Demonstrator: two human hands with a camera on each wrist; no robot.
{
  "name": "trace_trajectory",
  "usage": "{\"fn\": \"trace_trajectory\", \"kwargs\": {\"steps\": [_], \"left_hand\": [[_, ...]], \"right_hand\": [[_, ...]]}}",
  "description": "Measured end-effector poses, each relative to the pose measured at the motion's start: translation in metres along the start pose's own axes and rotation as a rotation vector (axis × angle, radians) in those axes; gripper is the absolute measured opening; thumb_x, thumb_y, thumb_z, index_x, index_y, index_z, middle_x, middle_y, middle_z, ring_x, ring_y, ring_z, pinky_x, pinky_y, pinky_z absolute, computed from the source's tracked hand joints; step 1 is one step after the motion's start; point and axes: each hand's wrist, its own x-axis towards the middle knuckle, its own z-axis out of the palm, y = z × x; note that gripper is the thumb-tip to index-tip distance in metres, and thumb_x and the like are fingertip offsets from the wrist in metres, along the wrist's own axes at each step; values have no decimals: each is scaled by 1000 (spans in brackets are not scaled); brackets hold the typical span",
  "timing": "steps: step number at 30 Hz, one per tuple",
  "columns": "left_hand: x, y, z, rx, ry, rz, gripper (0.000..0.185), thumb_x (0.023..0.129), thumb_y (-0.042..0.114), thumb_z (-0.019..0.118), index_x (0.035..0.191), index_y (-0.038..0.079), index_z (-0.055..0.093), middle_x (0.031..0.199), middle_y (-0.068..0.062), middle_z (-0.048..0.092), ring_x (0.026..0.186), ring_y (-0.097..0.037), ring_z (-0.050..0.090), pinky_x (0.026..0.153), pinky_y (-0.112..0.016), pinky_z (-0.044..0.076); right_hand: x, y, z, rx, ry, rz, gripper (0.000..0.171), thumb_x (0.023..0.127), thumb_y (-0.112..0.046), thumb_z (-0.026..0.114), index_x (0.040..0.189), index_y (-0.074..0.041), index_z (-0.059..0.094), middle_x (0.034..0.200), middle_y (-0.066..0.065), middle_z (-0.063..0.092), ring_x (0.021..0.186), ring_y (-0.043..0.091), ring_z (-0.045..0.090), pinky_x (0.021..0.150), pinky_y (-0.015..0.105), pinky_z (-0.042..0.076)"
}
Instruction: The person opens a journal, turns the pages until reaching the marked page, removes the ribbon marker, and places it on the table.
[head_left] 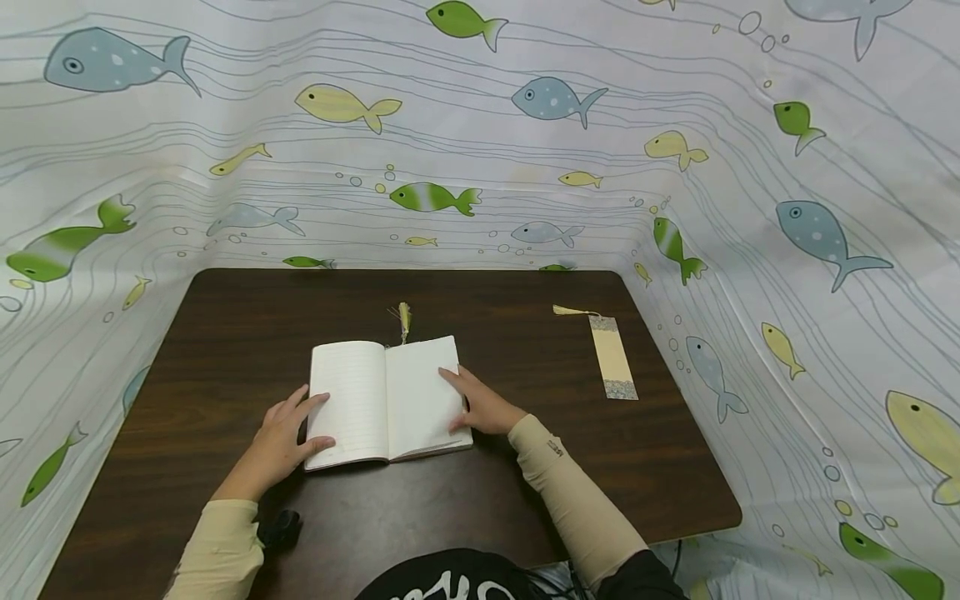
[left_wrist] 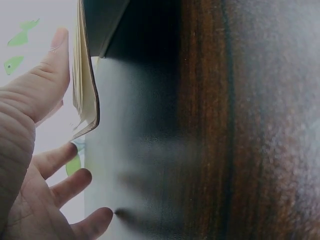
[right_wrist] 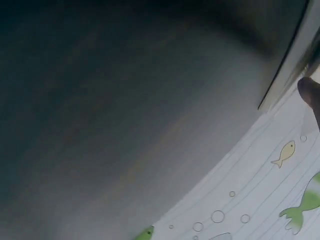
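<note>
An open notebook (head_left: 388, 400) with lined blank pages lies flat near the middle of the dark wood bench (head_left: 225, 350), slightly toward the near edge. The left hand (head_left: 281, 442) rests at the notebook's left edge, fingers relaxed and fairly straight, thumb on the page margin, its grip released and grasping nothing. The right hand (head_left: 480, 404) lies flat on the right-hand page, fingers extended and pressing the paper down, its grip likewise released. A yellow tassel (head_left: 404, 319) sticks out from the top of the spine onto the bench just beyond the notebook. Well apart to the right, toward the far right corner, lies a separate bookmark (head_left: 613, 367) with its own pale tassel pointing left. The left wrist view adds what the head view cannot: the notebook's page block and dark cover edge (left_wrist: 86, 100) seen from the side, curving slightly off the bench, with the fingers (left_wrist: 70, 185) spread beside it. The right wrist view is mostly blurred bench surface, with a dark fingertip at the right edge. A white curtain (head_left: 525, 167) printed with blue, green and yellow fish encloses the bench on three sides.
</note>
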Motion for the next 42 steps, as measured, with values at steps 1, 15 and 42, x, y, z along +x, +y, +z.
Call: {"fn": "trace_trajectory", "kwargs": {"steps": [1,15,42], "left_hand": [[0,0,0,2,0,0,80,88,38,78,152,6,42,159,-34,22,137,-62,22,98,-82,27],[0,1,0,0,-7,1,81,88,40,77,152,7,41,159,-35,21,138,-62,21,97,-83,27],[1,11,-13,1,313,209,45,103,25,62,141,2,54,154,-22,42,138,-49,37,98,-75,32]], "right_hand": [[-2,1,-2,58,-17,15,98,86,-26,82,163,-13,23,168,18,15,154,33,17,119,48,29],[2,-22,0,447,143,-58,68,107,-25,56,163,-13,21,167,14,21,152,29,26,118,44,32],[19,-79,54,-163,-186,-202,54,106,-42,51,158,-29,40,171,-4,12,156,20,10,121,60,12]]}}
